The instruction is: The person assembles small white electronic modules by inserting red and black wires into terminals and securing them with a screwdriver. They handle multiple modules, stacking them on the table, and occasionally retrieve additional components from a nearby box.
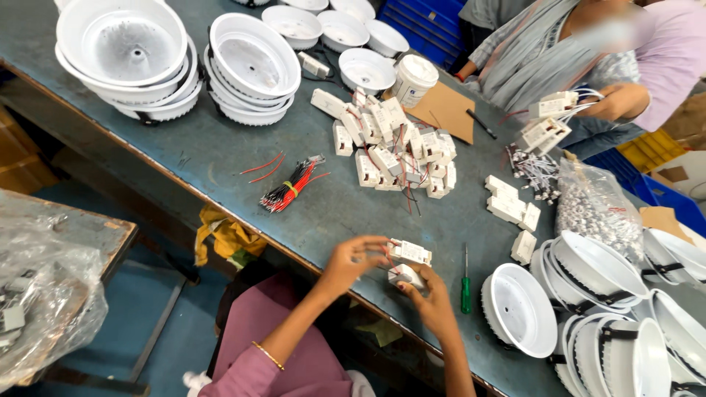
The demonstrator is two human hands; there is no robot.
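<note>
Both hands meet over the table's (220, 158) near edge: the left hand (351, 261) pinches one small white rectangular plastic box (409, 253), the right hand (432, 298) wraps a second box (404, 276) below, its fingers hiding most of it. Thin wires between them are hard to make out; a green-handled screwdriver (465, 283) lies just beside

Glossy white plastic housings (518, 309) sit on the matt, scuffed grey table (220, 158); far off lies matt brown cardboard (445, 110).

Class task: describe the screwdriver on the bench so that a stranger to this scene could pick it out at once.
Start at the grey-blue workbench and find the person's right hand near its front edge. Just right of it, before a white round housing, lies the screwdriver. Its green handle is the only green among white parts.
</note>
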